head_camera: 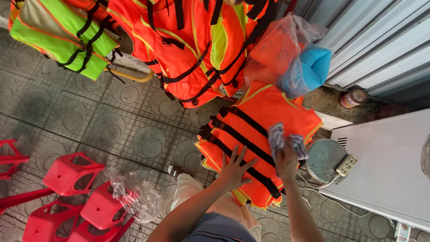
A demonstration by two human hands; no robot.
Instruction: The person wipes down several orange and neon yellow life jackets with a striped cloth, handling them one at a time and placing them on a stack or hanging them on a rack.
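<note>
Patterned floor tiles (134,130) below: left hand (233,170) flat, fingers spread, on soft, light orange vest (260,121), best gripped by its straps; right hand (286,163) clutches a limp cloth (280,136).

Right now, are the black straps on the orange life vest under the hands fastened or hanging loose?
Fastened, as far as shows: the black straps run taut across the orange life vest. Buckles cannot be made out.

The right hand (286,163) hides its own fingers behind the checked cloth (284,140) it grips. Past the grip, the bag (280,54) blurs what is inside. Below the left hand (234,169), the picture's edge cuts off both arms and the red stools (71,197).
</note>
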